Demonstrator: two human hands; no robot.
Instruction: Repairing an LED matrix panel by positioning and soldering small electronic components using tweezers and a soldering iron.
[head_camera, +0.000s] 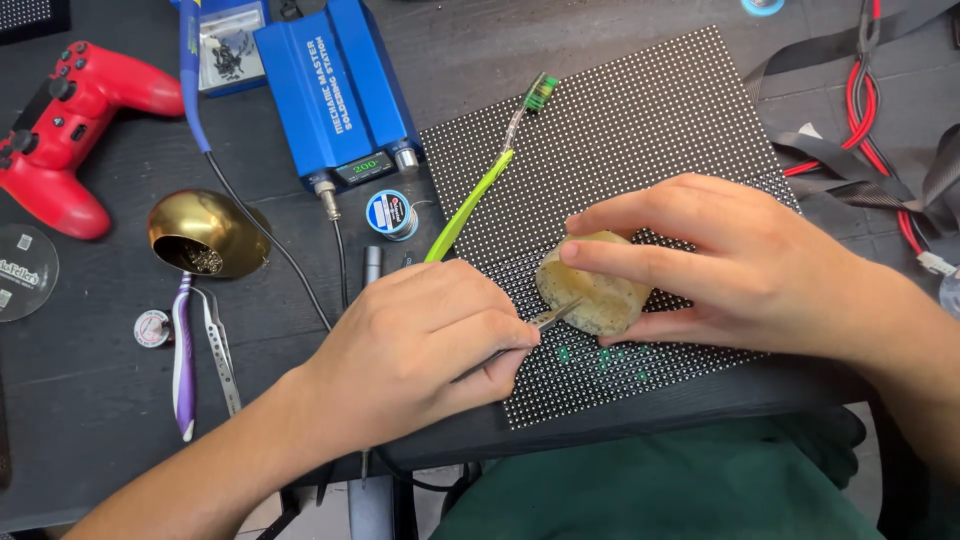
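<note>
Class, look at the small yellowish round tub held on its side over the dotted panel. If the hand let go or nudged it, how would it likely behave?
The yellowish tub is round and lies tipped on its side in the right hand, so it would probably roll across the dotted panel. It looks small and fingertip-held, so likely light. The left hand pokes metal tweezers into its open mouth; contents might spill.

Matt black dotted panel (640, 130) seen on dark wood-grain table (90, 400). Yellowish waxy, rough-looking tub (600, 300) held. Thin shiny metal tool (555, 316) pinched. Glossy red plastic controller (65, 130), polished brass bowl (205, 232), blue painted metal station (335, 90) noted.
</note>
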